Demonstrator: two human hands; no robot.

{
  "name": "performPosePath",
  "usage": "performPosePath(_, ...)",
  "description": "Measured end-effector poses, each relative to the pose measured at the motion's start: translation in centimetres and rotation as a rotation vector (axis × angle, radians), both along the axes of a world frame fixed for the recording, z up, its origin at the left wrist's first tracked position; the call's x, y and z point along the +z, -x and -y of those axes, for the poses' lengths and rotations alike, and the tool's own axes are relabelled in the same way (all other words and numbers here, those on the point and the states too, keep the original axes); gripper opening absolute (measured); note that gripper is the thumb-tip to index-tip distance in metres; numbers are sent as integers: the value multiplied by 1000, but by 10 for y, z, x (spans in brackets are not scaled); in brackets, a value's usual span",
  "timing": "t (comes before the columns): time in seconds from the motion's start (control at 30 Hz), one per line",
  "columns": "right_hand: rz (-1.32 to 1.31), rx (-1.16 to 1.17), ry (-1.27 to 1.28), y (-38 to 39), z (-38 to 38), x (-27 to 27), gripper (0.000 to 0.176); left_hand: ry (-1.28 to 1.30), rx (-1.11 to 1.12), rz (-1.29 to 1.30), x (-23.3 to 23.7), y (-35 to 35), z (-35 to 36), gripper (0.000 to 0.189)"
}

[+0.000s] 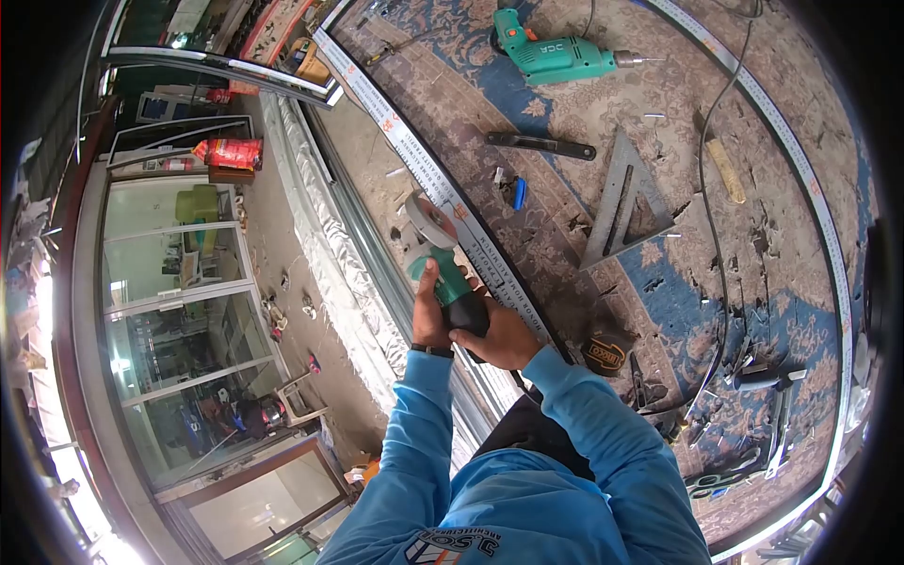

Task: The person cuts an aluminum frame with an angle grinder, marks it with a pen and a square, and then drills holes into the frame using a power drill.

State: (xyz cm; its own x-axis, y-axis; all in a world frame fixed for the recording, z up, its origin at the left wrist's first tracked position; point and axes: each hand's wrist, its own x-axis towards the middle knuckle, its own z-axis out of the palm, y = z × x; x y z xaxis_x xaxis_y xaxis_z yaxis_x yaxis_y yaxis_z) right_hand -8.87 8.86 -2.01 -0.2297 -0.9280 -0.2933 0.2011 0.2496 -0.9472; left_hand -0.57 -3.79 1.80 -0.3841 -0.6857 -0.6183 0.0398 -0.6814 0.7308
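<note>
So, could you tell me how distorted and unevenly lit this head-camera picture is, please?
Head view: strong fisheye bending, so the printed strip looks curved; black vignette in the corners; daylight blown out at lower left; the left hand, right hand and green grinder are sharp.

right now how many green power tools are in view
2: the angle grinder held in the left hand and right hand; the drill lying on the carpet at top. Others may be hidden.
</note>
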Motion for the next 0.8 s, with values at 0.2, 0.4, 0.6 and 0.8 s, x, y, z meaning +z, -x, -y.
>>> performPosePath(0.2, 11, 7, -19, 3, 1, 5, 77, -17, -9, -3, -6, -3, 6, 53)
performPosePath(0.4, 10, 21, -28, 0, 3, -3, 79, -18, -5, 13, -5, -1, 6, 54)
performPosePath(0.6, 0, 28, -12, 0, 4, -6, 80, 3, -8, 36, -7, -3, 8, 54)
performPosePath(0.8, 21, 21, -4, -1, 5, -7, 78, -3, -8, 40, -8, -3, 9, 54)
